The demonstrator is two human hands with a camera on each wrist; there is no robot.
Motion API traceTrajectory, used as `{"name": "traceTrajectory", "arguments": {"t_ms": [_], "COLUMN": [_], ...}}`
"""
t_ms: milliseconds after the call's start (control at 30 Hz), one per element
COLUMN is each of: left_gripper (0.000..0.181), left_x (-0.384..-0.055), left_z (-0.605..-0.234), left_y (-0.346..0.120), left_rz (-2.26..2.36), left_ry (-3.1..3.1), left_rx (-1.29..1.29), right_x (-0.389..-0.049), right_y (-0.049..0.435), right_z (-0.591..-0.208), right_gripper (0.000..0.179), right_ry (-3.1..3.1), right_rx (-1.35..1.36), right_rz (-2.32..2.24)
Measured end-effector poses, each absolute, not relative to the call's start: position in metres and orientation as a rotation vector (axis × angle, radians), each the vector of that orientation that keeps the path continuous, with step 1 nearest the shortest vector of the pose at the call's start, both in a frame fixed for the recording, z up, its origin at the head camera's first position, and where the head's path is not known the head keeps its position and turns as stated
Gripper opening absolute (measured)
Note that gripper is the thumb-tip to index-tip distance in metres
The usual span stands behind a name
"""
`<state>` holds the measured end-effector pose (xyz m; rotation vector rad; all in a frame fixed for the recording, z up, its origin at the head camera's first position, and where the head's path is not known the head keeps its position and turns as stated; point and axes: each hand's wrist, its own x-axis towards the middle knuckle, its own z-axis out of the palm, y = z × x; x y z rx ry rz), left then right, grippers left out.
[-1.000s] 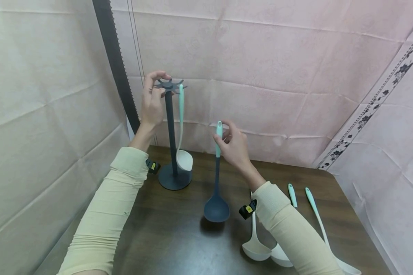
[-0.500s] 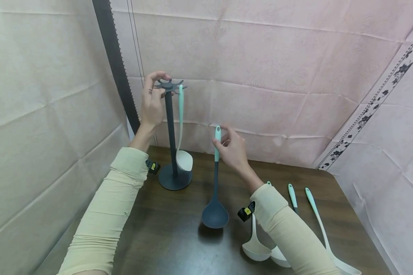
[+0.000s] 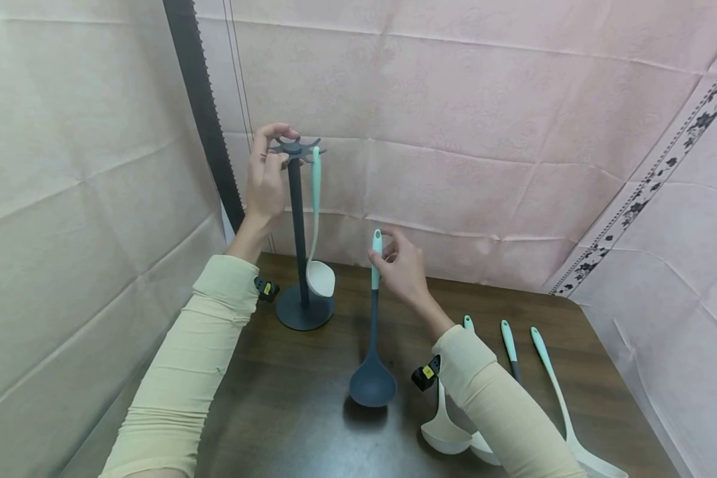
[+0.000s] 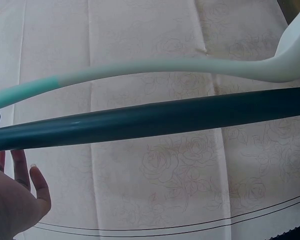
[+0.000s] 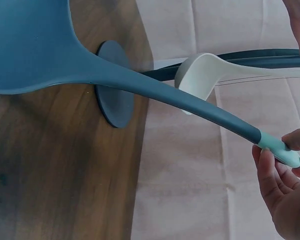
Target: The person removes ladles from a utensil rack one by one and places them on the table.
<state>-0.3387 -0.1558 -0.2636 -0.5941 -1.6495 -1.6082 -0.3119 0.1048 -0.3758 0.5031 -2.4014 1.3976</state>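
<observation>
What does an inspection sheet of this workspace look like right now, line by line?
Surface: dark wood table.
Job's things: dark ladle held upright, bowl on the table; rack with a white ladle hanging from it.
Clutter: utensils with mint handles lying at the right, some white, partly behind the right sleeve.
Hands: left hand grips the rack's top; right hand pinches the dark ladle's mint handle.
Cables: nothing seen.
Surroundings: pink cloth behind, pale cloth at left.
</observation>
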Motion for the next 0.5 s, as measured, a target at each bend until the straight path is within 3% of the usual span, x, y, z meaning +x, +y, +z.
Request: {"name": "traceTrajectory", "arguments": {"t_ms": [500], "left_gripper": [0.047], "left_x": [-0.338], "left_z": [-0.263], "left_y": [-0.157], "left_rz": [-1.586], "left_ry": [-1.671], "left_rx": [-0.575], "right_x": [-0.315], "right_y": [0.109], "right_z": [-0.401], "right_gripper": [0.043], "right_ry": [-2.477], "right_rx": [0.408], "right_rz": [1.423]}}
